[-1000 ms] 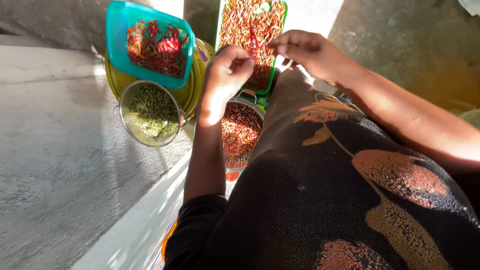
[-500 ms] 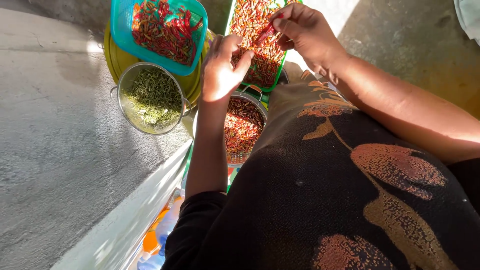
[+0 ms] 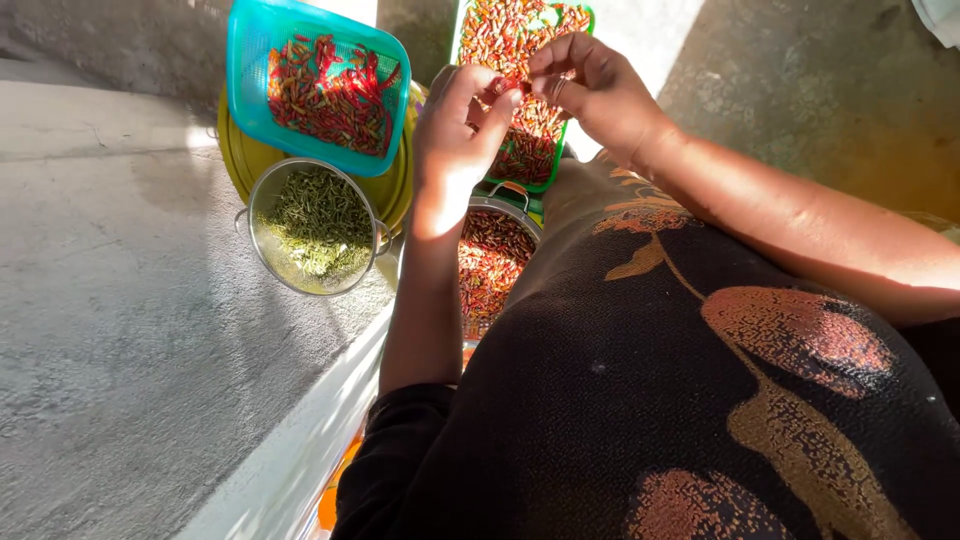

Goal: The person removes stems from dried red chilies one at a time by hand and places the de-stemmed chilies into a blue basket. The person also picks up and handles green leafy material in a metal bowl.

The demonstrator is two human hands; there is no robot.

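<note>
Both hands are raised in front of the body and meet above the green tray (image 3: 583, 14) of red chillies. The left hand (image 3: 455, 130) is turned palm inward, wrist bent slightly back, with the forearm running steeply down toward the black sleeve at the bottom of the frame; its fingers (image 3: 470, 85) are curled and the thumb presses toward the fingertips in a narrow pinch. The right hand (image 3: 590, 85) comes in from the right on a bare forearm that crosses the view diagonally; its fingers are bunched, the tips directed at the left hand. Between the two sets of fingertips sits a small red chilli (image 3: 522, 88) — gripped at both ends, one hand on each; which end carries the stem cannot be made out. Neither hand is spread open; both are closed to a fingertip pinch. Directly beneath the left wrist stands a steel pot (image 3: 520, 215) holding red chillies, partly hidden by the forearm. To the left, on the grey concrete ledge (image 3: 110, 330), a steel bowl (image 3: 262, 195) contains green stems, touching a yellow basin (image 3: 235, 150) — a teal basket (image 3: 240, 60) of red chillies rests on that basin. The patterned dark garment (image 3: 700, 400) fills the lower right.
</note>
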